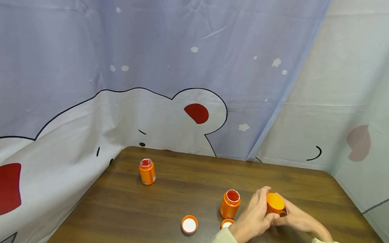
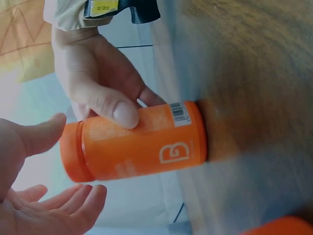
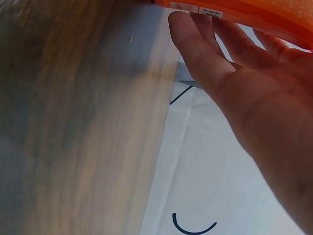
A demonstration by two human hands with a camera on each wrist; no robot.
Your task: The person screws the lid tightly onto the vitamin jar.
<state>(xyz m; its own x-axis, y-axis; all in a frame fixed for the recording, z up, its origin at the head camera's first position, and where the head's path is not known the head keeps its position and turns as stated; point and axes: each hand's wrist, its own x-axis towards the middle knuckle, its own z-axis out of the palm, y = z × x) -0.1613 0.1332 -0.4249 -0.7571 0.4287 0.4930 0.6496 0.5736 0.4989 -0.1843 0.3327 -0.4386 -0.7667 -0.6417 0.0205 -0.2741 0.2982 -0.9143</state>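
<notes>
Upright at the right of the table stands a capped orange bottle (image 1: 275,203) with a barcode label. My right hand (image 1: 299,216) grips its body, with the thumb (image 2: 126,114) across the label side in the left wrist view. My left hand (image 1: 253,216) is at the orange cap (image 2: 73,152), its thumb on one side and its fingers (image 2: 93,203) at the other. In the right wrist view the right hand's fingers (image 3: 200,46) lie along the lower part of the bottle. Just left of my left hand is an uncapped orange bottle (image 1: 230,205).
Another uncapped orange bottle (image 1: 147,172) stands at the far left. A loose cap (image 1: 189,225), white inside up, lies near the front; a second cap (image 1: 227,223) is partly hidden by the left hand. A printed curtain (image 1: 194,67) hangs behind the wooden table (image 1: 136,206).
</notes>
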